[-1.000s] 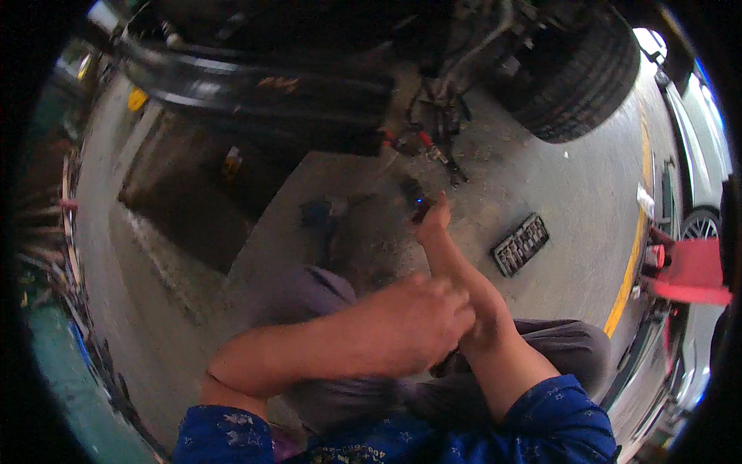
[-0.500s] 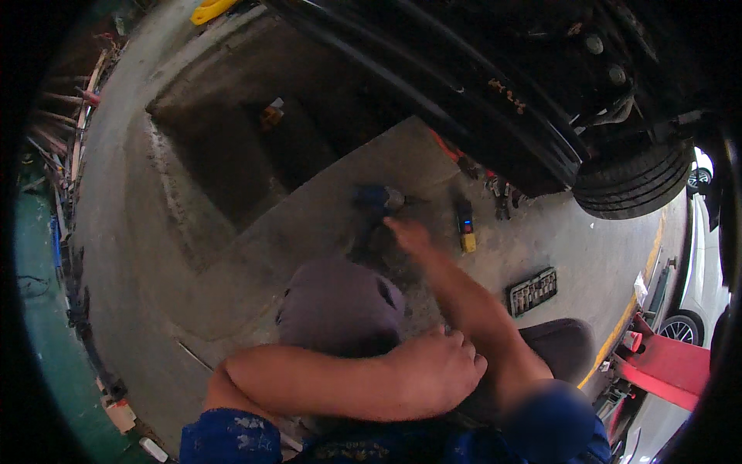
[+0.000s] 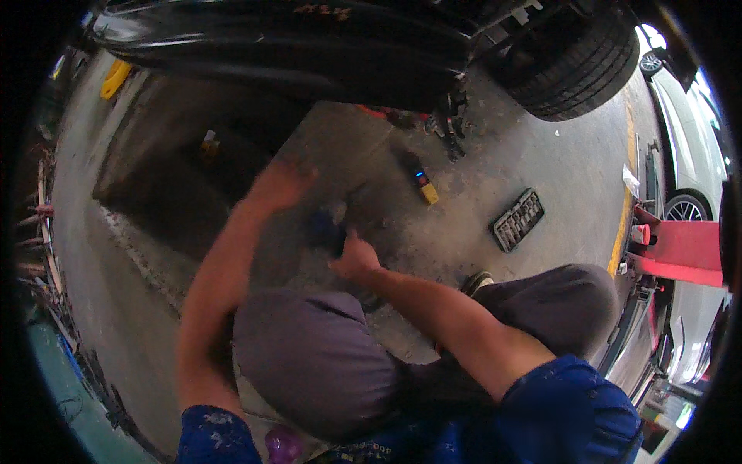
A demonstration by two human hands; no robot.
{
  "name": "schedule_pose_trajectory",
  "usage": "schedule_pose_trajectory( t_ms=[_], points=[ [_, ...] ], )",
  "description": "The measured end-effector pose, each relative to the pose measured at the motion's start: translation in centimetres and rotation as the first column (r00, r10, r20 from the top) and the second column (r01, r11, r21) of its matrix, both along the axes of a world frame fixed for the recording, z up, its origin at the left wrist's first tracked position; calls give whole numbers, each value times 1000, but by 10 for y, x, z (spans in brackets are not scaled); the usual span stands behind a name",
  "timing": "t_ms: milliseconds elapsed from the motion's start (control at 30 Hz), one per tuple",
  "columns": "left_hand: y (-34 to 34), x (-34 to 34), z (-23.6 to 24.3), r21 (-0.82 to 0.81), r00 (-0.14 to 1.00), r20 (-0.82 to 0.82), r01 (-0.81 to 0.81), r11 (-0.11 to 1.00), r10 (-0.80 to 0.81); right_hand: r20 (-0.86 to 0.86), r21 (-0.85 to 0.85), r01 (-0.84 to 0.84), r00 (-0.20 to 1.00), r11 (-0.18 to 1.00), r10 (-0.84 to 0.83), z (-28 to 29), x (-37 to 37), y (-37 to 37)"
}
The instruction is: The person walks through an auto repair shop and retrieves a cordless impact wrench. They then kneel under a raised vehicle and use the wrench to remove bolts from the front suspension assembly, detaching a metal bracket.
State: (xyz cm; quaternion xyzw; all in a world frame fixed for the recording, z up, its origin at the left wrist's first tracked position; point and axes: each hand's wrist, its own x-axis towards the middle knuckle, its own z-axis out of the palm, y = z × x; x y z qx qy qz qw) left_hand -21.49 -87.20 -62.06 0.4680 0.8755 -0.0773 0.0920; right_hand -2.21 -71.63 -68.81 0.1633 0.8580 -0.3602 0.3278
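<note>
My right hand (image 3: 358, 257) is closed at the handle of a dark blue power drill (image 3: 323, 226), low over the concrete floor in front of my knees; the drill is blurred and partly in shadow. Beyond it and to the left, my left hand (image 3: 286, 182) reaches out with its fingers stretched and nothing visible in them, a little smeared by motion. Right of the drill lies a yellow and black work light (image 3: 427, 188) with a small blue glow. Further right sits an open socket set case (image 3: 518, 220) holding several metal pieces.
A raised black car body (image 3: 309, 54) with a tyre (image 3: 576, 66) hangs over the far side. At the left, a sunken pit (image 3: 154, 162) with steps drops below the floor. Hand tools (image 3: 448, 124) lie under the car. A red lift part (image 3: 680, 251) stands at the right.
My left arm has swung from across my body out to the front left. My right hand has closed on the drill. The view has turned, shifting the surroundings.
</note>
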Motion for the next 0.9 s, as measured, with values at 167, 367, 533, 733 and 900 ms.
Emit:
schedule_pose_trajectory(
  t_ms=[167, 367, 533, 733, 900],
  points=[
    [79, 65, -88, -232, 543, 706, -429, 873, 455, 82, 16, -271, 960, 962, 269, 5, 46, 47],
    [101, 97, -165, -140, 75, 856, -919, 369, 511, 65, 41, -552, 833, 833, 549, 47, 66, 99],
    [117, 46, -113, 67, 387, 795, -821, 567, 467, 46, 71, -662, 750, 747, 660, 19, 84, 105],
    [82, 81, -125, -33, 530, 618, -720, 693, 581, 165, 81, -668, 741, 740, 651, 8, 60, 85],
    [45, 101, 39, 86, 338, 862, -831, 550, 377, 31, 67, -798, 602, 599, 798, 14, 19, 93]
  ],
)
